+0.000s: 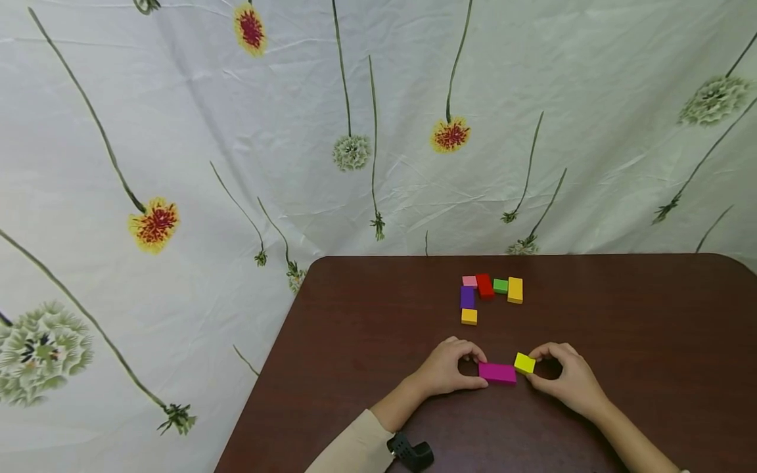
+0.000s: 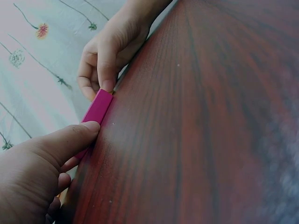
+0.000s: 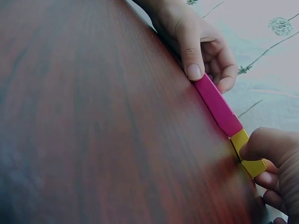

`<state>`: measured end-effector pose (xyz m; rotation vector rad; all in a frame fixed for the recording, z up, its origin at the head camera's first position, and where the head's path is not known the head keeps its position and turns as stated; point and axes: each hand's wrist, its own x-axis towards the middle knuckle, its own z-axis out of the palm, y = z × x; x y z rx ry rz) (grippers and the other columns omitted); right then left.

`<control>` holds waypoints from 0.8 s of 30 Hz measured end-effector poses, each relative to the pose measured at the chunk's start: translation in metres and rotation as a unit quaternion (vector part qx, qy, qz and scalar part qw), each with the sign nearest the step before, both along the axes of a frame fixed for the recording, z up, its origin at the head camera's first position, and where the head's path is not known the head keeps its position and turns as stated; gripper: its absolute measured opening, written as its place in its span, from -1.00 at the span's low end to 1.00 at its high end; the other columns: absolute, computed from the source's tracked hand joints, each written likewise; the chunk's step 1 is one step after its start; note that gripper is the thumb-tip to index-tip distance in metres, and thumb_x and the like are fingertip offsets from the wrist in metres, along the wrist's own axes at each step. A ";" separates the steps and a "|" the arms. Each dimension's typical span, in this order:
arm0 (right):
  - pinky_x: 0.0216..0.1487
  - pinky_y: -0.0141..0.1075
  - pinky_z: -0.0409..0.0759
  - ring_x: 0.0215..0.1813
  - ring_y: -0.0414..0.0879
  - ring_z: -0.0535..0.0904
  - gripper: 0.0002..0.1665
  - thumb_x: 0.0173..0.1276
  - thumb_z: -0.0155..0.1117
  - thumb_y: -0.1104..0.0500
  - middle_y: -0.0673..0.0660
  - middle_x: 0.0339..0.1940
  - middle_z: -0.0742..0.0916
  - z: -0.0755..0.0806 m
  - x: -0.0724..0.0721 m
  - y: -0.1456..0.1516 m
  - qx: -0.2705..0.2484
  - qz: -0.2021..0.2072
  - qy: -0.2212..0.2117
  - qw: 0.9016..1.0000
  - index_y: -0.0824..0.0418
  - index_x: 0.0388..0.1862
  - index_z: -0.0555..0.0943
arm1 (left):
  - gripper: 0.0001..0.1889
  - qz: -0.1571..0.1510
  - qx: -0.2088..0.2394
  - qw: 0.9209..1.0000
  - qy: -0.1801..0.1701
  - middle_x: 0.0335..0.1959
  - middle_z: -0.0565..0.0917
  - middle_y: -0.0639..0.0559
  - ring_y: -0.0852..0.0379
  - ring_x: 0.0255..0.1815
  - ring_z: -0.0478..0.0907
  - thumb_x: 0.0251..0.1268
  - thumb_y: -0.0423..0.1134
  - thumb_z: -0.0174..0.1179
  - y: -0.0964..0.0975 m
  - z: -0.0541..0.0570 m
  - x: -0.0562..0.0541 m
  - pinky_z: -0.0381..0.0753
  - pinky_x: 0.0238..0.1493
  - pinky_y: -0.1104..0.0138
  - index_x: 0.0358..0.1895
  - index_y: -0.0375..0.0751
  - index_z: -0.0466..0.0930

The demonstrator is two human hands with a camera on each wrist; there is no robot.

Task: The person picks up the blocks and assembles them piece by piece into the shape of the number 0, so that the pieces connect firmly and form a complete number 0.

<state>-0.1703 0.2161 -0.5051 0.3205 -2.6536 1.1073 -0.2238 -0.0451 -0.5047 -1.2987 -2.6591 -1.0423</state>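
The magenta block is lying on the near part of the brown table, and the yellow block is sitting slightly askew just beside its right end, perhaps touching. Both are looking stiff, smooth and probably light, so likely sliding easily and hardly seeming fragile; their near and far sides, towards the outer ends, are offering a sensible hold. The left hand is pinching the magenta block's left end, and the right hand is pinching the yellow block from the right, thumbs and fingertips parting only about a block's width
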 end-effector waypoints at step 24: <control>-0.18 -0.21 0.42 -0.17 -0.22 0.40 -0.62 -0.06 0.62 0.17 -0.14 -0.30 0.59 -0.003 -0.001 0.000 0.001 0.000 0.029 1.000 0.05 -0.26 0.64 | -0.68 0.005 -0.004 1.000 -0.001 -0.20 0.64 0.25 0.40 -0.20 0.37 0.06 -0.08 0.48 0.001 0.000 -0.001 0.34 -0.11 0.59 -0.14 -0.02 0.63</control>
